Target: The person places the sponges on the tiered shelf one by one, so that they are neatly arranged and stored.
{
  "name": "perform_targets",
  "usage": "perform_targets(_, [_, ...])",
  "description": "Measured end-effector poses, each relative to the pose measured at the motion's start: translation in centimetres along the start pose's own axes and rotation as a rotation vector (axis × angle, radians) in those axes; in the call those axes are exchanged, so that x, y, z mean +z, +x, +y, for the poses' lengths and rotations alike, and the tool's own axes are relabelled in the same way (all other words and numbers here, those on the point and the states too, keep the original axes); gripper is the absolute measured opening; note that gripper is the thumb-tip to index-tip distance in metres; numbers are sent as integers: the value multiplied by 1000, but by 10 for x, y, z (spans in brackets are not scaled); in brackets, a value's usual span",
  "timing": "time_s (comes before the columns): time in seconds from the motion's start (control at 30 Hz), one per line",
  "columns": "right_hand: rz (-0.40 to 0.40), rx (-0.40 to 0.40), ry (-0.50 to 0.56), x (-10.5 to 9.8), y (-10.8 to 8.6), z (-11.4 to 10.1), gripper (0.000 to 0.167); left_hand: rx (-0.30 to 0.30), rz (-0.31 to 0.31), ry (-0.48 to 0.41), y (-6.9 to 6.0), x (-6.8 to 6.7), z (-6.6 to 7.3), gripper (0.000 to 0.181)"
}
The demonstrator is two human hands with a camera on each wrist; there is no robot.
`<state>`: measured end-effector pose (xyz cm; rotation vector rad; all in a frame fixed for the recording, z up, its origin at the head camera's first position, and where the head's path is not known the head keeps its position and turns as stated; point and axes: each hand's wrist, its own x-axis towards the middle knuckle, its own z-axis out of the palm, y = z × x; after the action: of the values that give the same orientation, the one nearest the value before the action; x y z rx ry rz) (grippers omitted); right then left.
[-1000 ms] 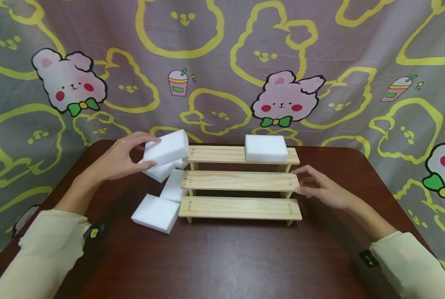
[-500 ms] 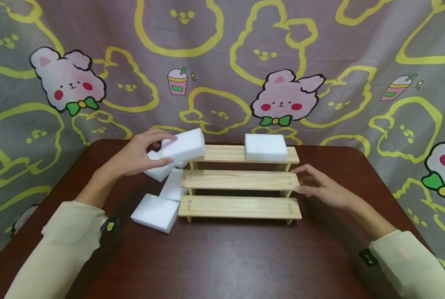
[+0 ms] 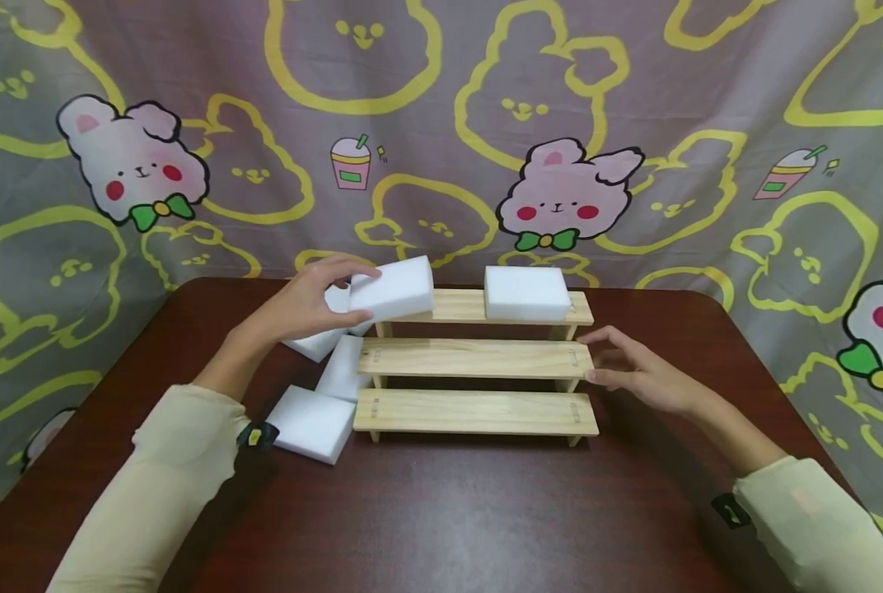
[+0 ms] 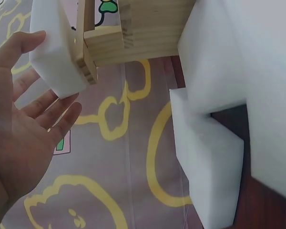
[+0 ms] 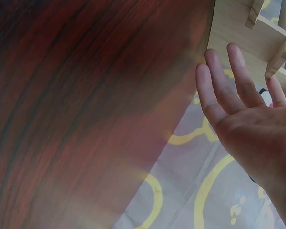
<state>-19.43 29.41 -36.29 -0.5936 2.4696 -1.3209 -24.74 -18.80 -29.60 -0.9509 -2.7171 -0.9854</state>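
My left hand [image 3: 311, 298] holds a white foam block [image 3: 395, 288] between thumb and fingers, over the left end of the top board of a three-tier wooden rack [image 3: 478, 358]. In the left wrist view the block [image 4: 57, 47] lies against that board's end; whether its full weight rests there I cannot tell. My right hand [image 3: 649, 379] grips the right end of the middle board with thumb and index finger. The right wrist view shows its other fingers [image 5: 243, 78] extended. A second white block [image 3: 527, 291] lies flat on the right part of the top board.
Several more white blocks [image 3: 311, 422] lie at the rack's left side on the dark wooden table [image 3: 471, 511], some overlapping. Behind the table hangs a patterned cloth [image 3: 427, 99]. The middle board [image 3: 471, 357] and bottom board [image 3: 471, 412] stand in front of the top one.
My left hand has carried its white block rightward, from above the pile at the left to the top board's left end. The right hand stays at the middle board.
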Motion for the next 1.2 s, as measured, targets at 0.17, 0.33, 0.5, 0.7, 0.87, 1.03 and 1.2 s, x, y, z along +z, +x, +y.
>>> perform_targets(0.17, [4, 4, -9, 0, 0, 0, 44, -17, -12, -22, 6, 4, 1, 54])
perform_targets(0.33, [5, 1, -14, 0, 0, 0, 44, -41, -26, -43, 12, 6, 3, 55])
perform_targets(0.5, [8, -3, -20, 0, -1, 1, 43, -30, -30, -51, 18, 8, 4, 55])
perform_targets(0.7, [9, -5, -29, 0, 0, 0, 43, -5, -13, -88, 23, 10, 7, 54])
perform_targets(0.87, [6, -1, -30, 0, 0, 1, 43, 22, -4, -116, 25, 12, 9, 52])
perform_targets(1.03, [6, 1, -33, -1, 0, 0, 43, 49, -7, -73, 27, 14, 9, 49])
perform_targets(1.2, [8, 6, -36, -1, 0, 0, 43, 56, -16, -49, 28, 17, 10, 49])
